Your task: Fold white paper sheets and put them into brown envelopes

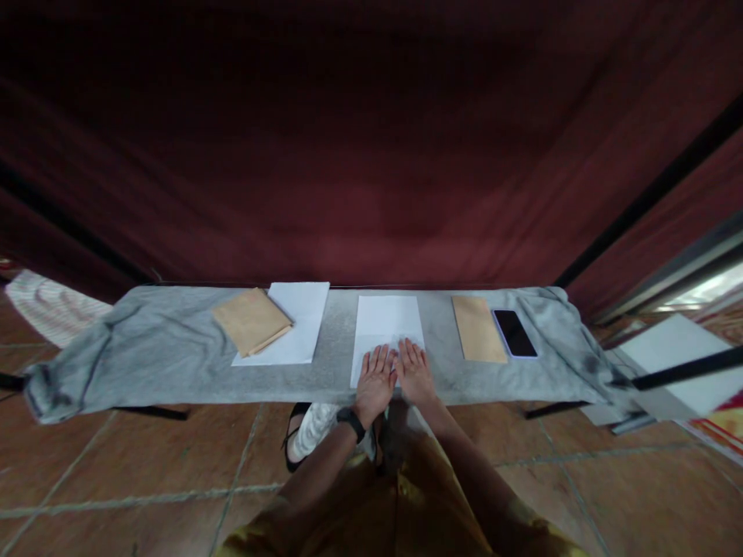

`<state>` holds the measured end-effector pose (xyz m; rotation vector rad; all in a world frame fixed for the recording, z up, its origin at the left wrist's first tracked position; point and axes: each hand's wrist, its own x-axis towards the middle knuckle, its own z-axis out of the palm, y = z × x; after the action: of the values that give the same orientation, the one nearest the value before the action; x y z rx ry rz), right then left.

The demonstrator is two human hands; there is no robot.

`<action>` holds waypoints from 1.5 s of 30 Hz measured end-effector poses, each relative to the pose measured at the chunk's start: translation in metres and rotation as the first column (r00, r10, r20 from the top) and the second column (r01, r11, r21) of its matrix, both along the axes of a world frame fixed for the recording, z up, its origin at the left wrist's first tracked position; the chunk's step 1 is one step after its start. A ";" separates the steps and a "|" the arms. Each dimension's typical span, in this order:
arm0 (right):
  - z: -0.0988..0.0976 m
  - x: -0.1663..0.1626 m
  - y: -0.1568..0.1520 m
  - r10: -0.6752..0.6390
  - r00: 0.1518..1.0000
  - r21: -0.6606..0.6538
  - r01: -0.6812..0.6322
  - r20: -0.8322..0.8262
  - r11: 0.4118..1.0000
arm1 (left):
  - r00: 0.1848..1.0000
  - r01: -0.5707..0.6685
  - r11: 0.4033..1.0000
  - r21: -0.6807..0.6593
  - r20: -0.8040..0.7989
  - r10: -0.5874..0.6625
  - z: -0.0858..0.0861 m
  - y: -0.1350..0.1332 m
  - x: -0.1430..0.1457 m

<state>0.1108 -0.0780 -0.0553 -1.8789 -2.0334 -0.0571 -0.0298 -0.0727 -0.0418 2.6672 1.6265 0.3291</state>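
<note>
Grey cloth (337,340) | left grip (376,381), right grip (414,373) — flattened, unclenched — | touching white paper (388,316)

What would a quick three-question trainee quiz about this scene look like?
1. True or false: the bare left hand and bare right hand both rest palm-down on the central white paper sheet.

2. Where is the rectangular dark-screened phone? A) Left of both hands. B) Right of the flat tan paper rectangle. C) Beneath the left hand.

3. Fill in: the black wristband is on the ____ wrist.

Key: 1 true; 2 B; 3 left.
</note>
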 end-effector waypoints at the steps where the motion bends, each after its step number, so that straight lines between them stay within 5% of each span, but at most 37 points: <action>1: 0.001 -0.005 0.001 0.036 0.999 -0.011 -0.036 0.005 0.999 | 1.000 0.008 1.000 -0.012 -0.004 -0.008 -0.001 0.001 0.004; 12: -0.012 0.031 -0.014 -0.048 0.997 0.104 0.043 0.053 0.994 | 0.971 -0.237 0.969 0.061 0.055 0.234 -0.009 0.011 -0.037; 15: -0.014 0.033 -0.014 -0.049 0.997 0.103 0.044 0.052 0.994 | 0.956 -0.285 0.957 0.055 0.094 0.279 -0.010 0.021 -0.018; 20: -0.015 0.032 -0.014 -0.033 0.998 0.085 0.029 0.052 0.996 | 0.995 -0.044 0.998 -0.046 0.092 0.048 -0.010 0.045 0.047; 24: -0.014 0.032 -0.014 -0.039 0.997 0.082 0.034 0.061 0.996 | 0.996 -0.053 0.996 -0.078 0.070 0.059 -0.008 0.073 0.067; 31: -0.014 0.031 -0.012 -0.043 0.998 0.085 0.039 0.047 0.996 | 0.976 -0.212 0.977 0.002 0.048 0.212 -0.003 0.111 0.016; 38: -0.019 0.036 -0.008 -0.063 0.998 0.026 0.063 0.007 0.998 | 0.921 -0.387 0.918 0.087 0.086 0.380 -0.012 0.089 -0.042; 45: 0.004 0.013 0.072 0.045 0.998 0.028 -0.043 -0.042 0.999 | 0.920 -0.387 0.918 0.085 0.102 0.379 -0.008 0.081 -0.044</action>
<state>0.1236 -0.0062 -0.0516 -1.8028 -2.0341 -0.0329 -0.0735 0.0088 -0.0498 2.3419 2.1557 0.5330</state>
